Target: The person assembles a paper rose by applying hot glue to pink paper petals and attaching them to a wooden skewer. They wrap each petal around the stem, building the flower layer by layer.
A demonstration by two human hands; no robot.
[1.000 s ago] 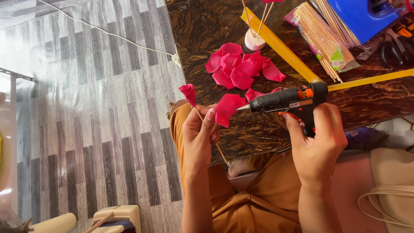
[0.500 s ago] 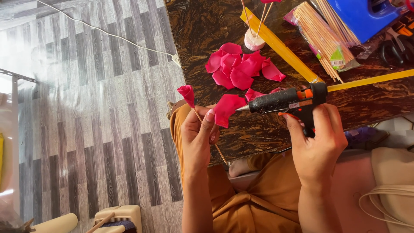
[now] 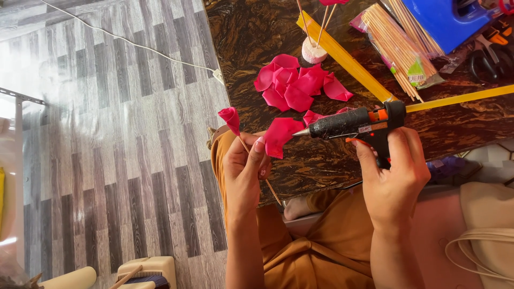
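Observation:
My left hand [image 3: 245,166] pinches a thin wooden stick [image 3: 267,187] that carries a rolled pink bud [image 3: 230,119] at its top, and also holds a loose pink petal [image 3: 280,136] by its thumb. My right hand [image 3: 393,176] grips a black glue gun [image 3: 353,124] with an orange trigger. Its metal tip touches or nearly touches the edge of the held petal. A pile of pink petals [image 3: 294,85] lies on the dark marbled table [image 3: 251,37] just beyond the hands.
A pack of wooden skewers [image 3: 399,48], yellow strips [image 3: 345,59], a spool with upright sticks [image 3: 313,52], a blue object [image 3: 444,18] and black tools [image 3: 490,59] lie on the table. A white cord [image 3: 134,45] crosses the grey plank floor. A beige bag [image 3: 487,235] sits at right.

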